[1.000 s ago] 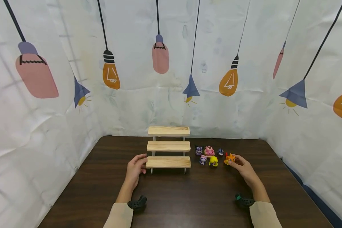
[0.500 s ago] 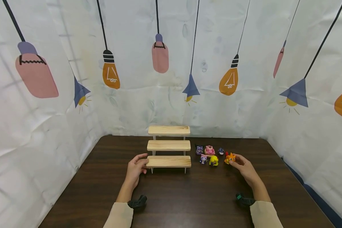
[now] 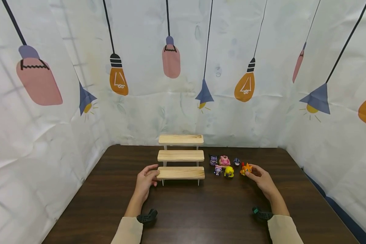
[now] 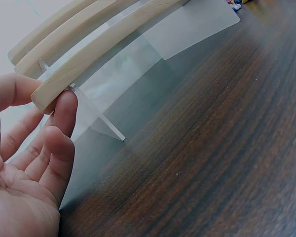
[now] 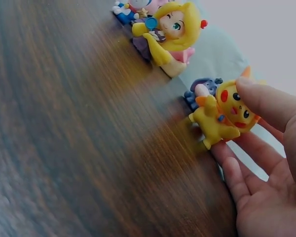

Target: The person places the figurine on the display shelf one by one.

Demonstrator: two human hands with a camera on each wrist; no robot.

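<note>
A three-tier wooden display stand (image 3: 180, 156) with clear supports stands on the dark table. My left hand (image 3: 145, 179) pinches the left end of its lowest board (image 4: 108, 37), fingers above and below the wood. My right hand (image 3: 262, 179) holds a yellow Pikachu figurine (image 5: 219, 113) with red cheeks between thumb and fingers, low at the tabletop. Just behind it, a small dark blue figurine (image 3: 236, 162) is partly hidden in the right wrist view. To its left stands a yellow-haired girl figurine (image 5: 175, 32).
Between the stand and my right hand are more small figurines: a pink one (image 3: 224, 160), a dark purple one (image 3: 213, 160) and a pale purple one (image 3: 218, 170). Behind the brown table (image 3: 183, 210) hangs a white cloth (image 3: 134, 115) printed with lamps.
</note>
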